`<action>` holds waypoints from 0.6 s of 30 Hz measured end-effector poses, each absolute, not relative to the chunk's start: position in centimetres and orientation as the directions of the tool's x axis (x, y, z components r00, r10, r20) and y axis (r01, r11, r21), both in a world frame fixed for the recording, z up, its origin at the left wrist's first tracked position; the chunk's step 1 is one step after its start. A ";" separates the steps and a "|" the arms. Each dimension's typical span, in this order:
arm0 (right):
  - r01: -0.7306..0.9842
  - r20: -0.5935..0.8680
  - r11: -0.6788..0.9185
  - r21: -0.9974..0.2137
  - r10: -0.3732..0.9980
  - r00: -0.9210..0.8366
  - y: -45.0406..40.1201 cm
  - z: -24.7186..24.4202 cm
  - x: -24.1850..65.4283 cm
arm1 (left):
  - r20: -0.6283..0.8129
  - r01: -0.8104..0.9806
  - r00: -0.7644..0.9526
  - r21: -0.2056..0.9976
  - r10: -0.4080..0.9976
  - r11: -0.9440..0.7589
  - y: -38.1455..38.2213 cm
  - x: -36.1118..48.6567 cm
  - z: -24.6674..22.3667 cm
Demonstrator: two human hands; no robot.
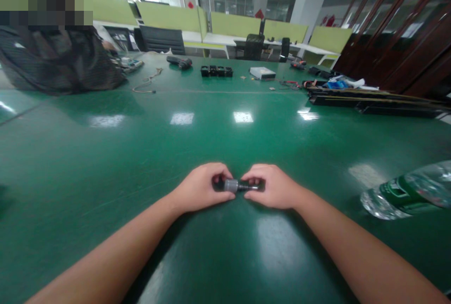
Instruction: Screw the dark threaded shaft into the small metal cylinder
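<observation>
Near the middle of the green table (183, 153) lies or hovers a small tool-like piece, a grey cylinder with a thin dark shaft (231, 185). Around its thick grey end, on the left, my left hand (206, 186) is curled, thumb at the near side and fingers at the far side. My right hand (273, 186) closes in the same way around the thin, shiny-tipped end. Both hands rest low at the tabletop. The curled fingers partly hide the two ends, and the exact kind of piece is too small to make out.
To the right lies a clear plastic bottle (405, 191) with a green label. A dark bag (59, 59) stands at the far left. Along the back are a black row of connected blocks (216, 71), a silver box (262, 73), cables (144, 85) and long black strips (380, 102).
</observation>
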State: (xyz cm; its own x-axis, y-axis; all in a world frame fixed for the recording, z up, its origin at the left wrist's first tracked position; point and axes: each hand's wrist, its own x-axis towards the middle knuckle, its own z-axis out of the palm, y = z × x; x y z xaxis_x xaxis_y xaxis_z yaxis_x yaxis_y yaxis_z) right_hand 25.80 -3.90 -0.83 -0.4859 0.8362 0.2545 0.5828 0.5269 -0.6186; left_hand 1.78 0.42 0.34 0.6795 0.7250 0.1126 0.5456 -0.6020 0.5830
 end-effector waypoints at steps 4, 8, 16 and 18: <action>0.601 0.276 0.545 -0.584 0.830 -0.484 -4.0 -0.8 25.3 | 0.107 0.560 0.673 0.572 0.732 -0.599 0.4 1.9 0.4; 0.611 0.301 0.565 -0.554 0.821 -0.486 -4.0 -1.0 24.9 | 0.106 0.566 0.673 0.563 0.732 -0.602 0.4 1.9 0.4; 0.618 0.306 0.568 -0.543 0.819 -0.484 -4.0 -1.2 24.8 | 0.148 0.498 0.720 0.570 0.678 -0.653 0.5 1.7 0.5; 0.619 0.305 0.567 -0.544 0.820 -0.484 -4.0 -1.1 24.8 | 0.152 0.484 0.729 0.574 0.667 -0.660 0.5 1.7 0.6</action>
State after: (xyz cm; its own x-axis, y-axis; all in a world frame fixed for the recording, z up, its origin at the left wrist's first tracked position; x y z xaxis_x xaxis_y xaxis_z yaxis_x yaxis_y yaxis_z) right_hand 24.77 -3.96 -1.13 -0.4835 0.8204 0.3053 0.6185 0.5670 -0.5440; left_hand 1.69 0.49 0.63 0.7293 0.6670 0.1524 0.4840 -0.6604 0.5742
